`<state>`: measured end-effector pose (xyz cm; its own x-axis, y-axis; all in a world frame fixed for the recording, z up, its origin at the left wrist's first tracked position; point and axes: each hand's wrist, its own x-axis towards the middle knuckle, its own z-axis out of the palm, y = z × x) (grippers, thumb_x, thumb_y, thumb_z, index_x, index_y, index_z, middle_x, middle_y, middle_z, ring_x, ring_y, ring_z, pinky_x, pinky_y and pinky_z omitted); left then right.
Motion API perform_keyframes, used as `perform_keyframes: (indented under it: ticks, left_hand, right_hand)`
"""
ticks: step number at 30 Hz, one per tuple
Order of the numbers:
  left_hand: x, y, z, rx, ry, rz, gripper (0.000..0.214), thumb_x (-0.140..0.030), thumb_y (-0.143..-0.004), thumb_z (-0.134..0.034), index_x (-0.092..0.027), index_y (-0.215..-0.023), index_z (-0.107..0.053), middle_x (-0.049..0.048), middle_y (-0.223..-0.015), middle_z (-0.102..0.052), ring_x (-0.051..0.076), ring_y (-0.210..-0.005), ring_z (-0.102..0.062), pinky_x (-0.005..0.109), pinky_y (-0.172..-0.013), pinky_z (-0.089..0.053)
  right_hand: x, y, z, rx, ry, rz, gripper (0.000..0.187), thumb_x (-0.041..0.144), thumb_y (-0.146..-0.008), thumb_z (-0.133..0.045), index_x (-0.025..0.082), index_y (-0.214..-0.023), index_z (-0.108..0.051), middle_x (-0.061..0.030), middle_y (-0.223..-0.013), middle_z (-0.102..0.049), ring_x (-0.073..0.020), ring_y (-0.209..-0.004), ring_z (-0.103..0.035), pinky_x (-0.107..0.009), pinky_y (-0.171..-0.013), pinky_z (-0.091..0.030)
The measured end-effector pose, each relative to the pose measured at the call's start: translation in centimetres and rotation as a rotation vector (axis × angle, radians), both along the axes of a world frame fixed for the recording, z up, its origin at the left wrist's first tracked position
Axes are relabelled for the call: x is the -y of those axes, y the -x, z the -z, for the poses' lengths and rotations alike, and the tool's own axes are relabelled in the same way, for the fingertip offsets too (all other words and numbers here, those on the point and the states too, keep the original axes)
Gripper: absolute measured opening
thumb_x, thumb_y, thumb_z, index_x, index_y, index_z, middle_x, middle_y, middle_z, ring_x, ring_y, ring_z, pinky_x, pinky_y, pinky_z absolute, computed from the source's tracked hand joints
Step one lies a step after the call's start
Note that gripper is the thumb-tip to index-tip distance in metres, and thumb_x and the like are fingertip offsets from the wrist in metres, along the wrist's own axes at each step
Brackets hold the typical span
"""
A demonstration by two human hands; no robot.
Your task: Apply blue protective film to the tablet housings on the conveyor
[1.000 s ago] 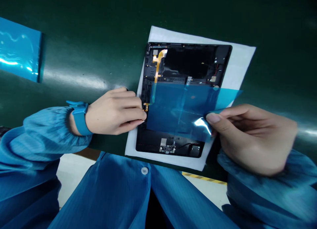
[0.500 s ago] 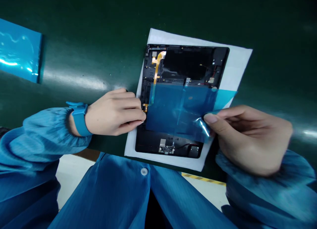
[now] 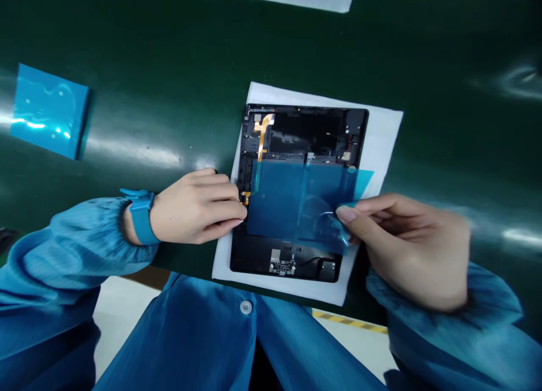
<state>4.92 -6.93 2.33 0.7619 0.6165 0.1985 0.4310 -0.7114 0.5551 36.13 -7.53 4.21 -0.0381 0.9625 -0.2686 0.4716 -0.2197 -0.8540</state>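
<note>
An opened tablet [image 3: 313, 131] lies on a white sheet [image 3: 383, 131], its inner parts facing up. Across its middle is a clear blue film [image 3: 279, 205], which reaches past the tablet's right edge. My right hand [image 3: 406, 244] pinches the film's right edge between thumb and index finger, and the film bends and creases there. At the tablet's left side, my left hand [image 3: 199, 205] is closed, thumb and index finger together on the edge. An orange flex cable [image 3: 261, 140] runs down the tablet's left part, its lower stretch under the film.
A stack of blue film sheets [image 3: 51, 111] sits at the left on the dark green table [image 3: 169, 52]. Part of another white sheet [image 3: 296, 3] with a dark device on it shows at the top. The table's front edge is close to my body.
My view has shifted, so the far white sheet now shows at the top. My right hand has come slightly left with the pinched film edge. My left hand stays at the tablet's edge.
</note>
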Motion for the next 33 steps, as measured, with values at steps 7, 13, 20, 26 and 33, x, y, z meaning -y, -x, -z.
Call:
perform_keyframes:
  ticks: [7,13,20,26,33]
  left_hand:
    - [0.1,0.2,-0.1,-0.012,0.004,0.003,0.014,-0.022,-0.101,-0.056,-0.019,-0.096,-0.069,0.0016,-0.087,-0.07,0.014,-0.075,-0.058,0.03,-0.068,-0.04]
    - [0.1,0.1,-0.1,-0.004,0.002,0.002,0.014,-0.022,-0.101,-0.056,-0.019,-0.096,-0.069,0.0018,-0.086,-0.07,0.014,-0.075,-0.058,0.03,-0.068,-0.039]
    - [0.1,0.1,-0.1,-0.003,-0.005,-0.002,0.014,-0.022,-0.101,-0.056,-0.019,-0.096,-0.068,0.0012,-0.086,-0.07,0.014,-0.074,-0.058,0.029,-0.067,-0.041]
    - [-0.3,-0.3,-1.2,-0.086,-0.139,-0.036,0.021,-0.028,-0.103,-0.053,-0.016,-0.107,-0.07,0.0041,-0.088,-0.068,0.016,-0.075,-0.058,0.03,-0.067,-0.044]
    - [-1.4,-3.0,-2.2,-0.379,-0.247,0.092,0.037,-0.022,-0.101,-0.05,-0.019,-0.135,-0.065,0.0089,-0.102,-0.067,0.024,-0.093,-0.06,0.036,-0.073,-0.04]
  right_hand:
    - [-0.1,0.2,-0.1,0.02,0.016,-0.01,0.012,0.027,-0.076,-0.085,0.021,-0.077,-0.075,0.0025,-0.056,-0.067,-0.0103,-0.041,-0.057,-0.02,-0.042,-0.051]
    - [-0.1,-0.1,0.0,0.002,0.032,-0.033,0.011,0.028,-0.078,-0.085,0.022,-0.079,-0.076,0.0035,-0.055,-0.065,-0.0099,-0.041,-0.057,-0.02,-0.044,-0.053]
    - [-0.1,-0.1,0.1,-0.018,0.038,-0.023,0.014,0.032,-0.079,-0.085,0.022,-0.081,-0.076,0.0032,-0.059,-0.068,-0.0084,-0.044,-0.059,-0.018,-0.045,-0.053]
    - [-0.3,0.2,-0.2,-0.059,0.09,-0.028,0.027,0.033,-0.075,-0.088,0.021,-0.094,-0.074,0.0031,-0.062,-0.07,-0.0109,-0.047,-0.062,-0.023,-0.049,-0.057]
    - [-0.3,0.3,0.8,-0.192,0.049,0.126,0.026,0.043,-0.084,-0.081,0.022,-0.094,-0.07,0.003,-0.061,-0.068,-0.0101,-0.043,-0.057,-0.023,-0.041,-0.049]
